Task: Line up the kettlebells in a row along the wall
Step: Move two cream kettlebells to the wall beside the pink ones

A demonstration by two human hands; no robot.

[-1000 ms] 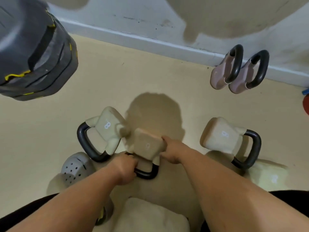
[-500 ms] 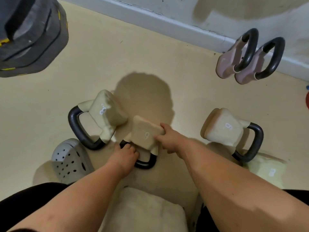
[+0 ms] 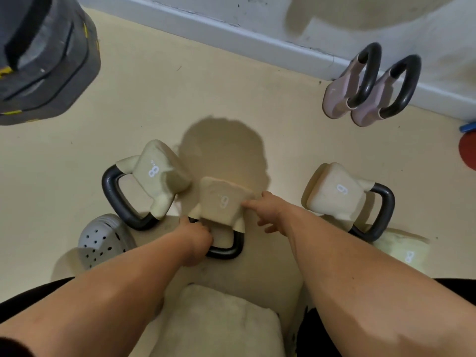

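A beige kettlebell marked 6 (image 3: 221, 202) lies on the floor in the middle, its black handle toward me. My left hand (image 3: 195, 240) is closed round that handle. My right hand (image 3: 270, 212) is at the bell's right edge, fingers spread, only the index fingertip touching it. A beige kettlebell marked 8 (image 3: 159, 176) lies on its side just to the left. Another beige kettlebell (image 3: 334, 194) lies to the right. A further beige kettlebell (image 3: 404, 251) is half hidden behind my right arm. Two mauve kettlebells (image 3: 340, 96) (image 3: 371, 109) stand side by side at the wall.
A dark grey stacked weight (image 3: 43, 60) fills the top left. My grey perforated clog (image 3: 103, 240) is beside the left bell. A pale beige block (image 3: 219, 318) sits between my knees. A red disc (image 3: 468, 153) and a blue item (image 3: 467, 126) show at the right edge. White skirting (image 3: 231, 39) runs along the wall.
My right hand's fingers have loosened and spread, coming off the bell's body to its right edge. The left hand keeps its grip on the handle. The bell has barely shifted.
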